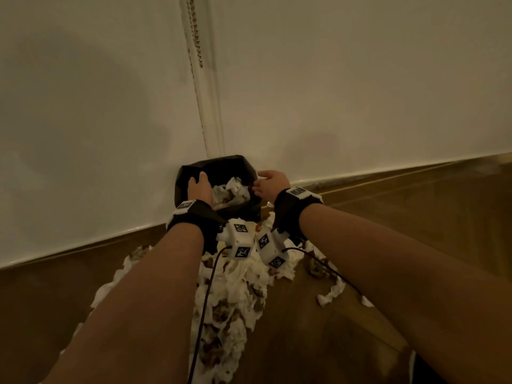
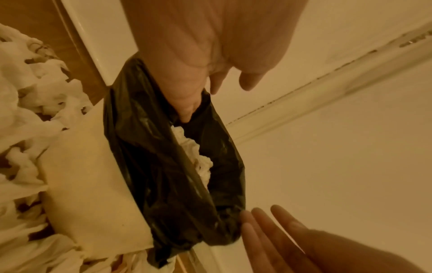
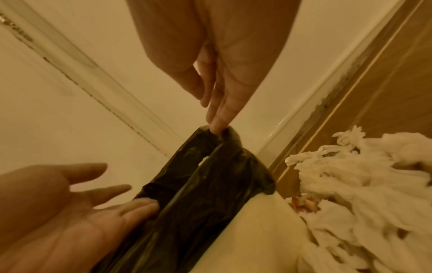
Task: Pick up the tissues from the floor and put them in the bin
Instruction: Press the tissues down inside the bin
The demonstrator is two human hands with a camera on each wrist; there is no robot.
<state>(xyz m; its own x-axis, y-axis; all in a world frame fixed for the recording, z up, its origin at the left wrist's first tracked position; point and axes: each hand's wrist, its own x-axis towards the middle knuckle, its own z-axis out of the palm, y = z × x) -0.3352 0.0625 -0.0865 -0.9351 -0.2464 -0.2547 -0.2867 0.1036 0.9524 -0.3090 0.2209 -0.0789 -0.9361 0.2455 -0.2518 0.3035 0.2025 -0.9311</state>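
White wall (image 1: pixel 360 79) fills most of your view, with a vertical moulding strip (image 1: pixel 210 106) running down to the bin (image 1: pixel 191 173), which sits tight against the skirting (image 1: pixel 360 174) where the wall meets the wooden floor (image 1: pixel 415 231). That bin is cream-bodied with a black liner (image 2: pixel 145 147) folded over its rim, and crumpled tissues (image 1: pixel 234 189) already lie inside it. Your left hand (image 1: pixel 198 188) rests over the bin's left rim; in the left wrist view its thumb dips against the inside of the liner while the other fingers (image 2: pixel 249 81) hang relaxed, holding nothing. Your right hand (image 1: pixel 270 184) is at the right rim, fingers (image 3: pixel 221 118) straight and loose, their tips touching the liner's edge, nothing held. Behind the bin you have no room, since it stands against the wall. On the near side, a long heap of tissues on the floor (image 1: pixel 235 286) runs from the bin's foot back between your forearms, with a few scraps (image 1: pixel 329 295) lying apart to the right. Bare floor opens out on the right, beyond those scraps.
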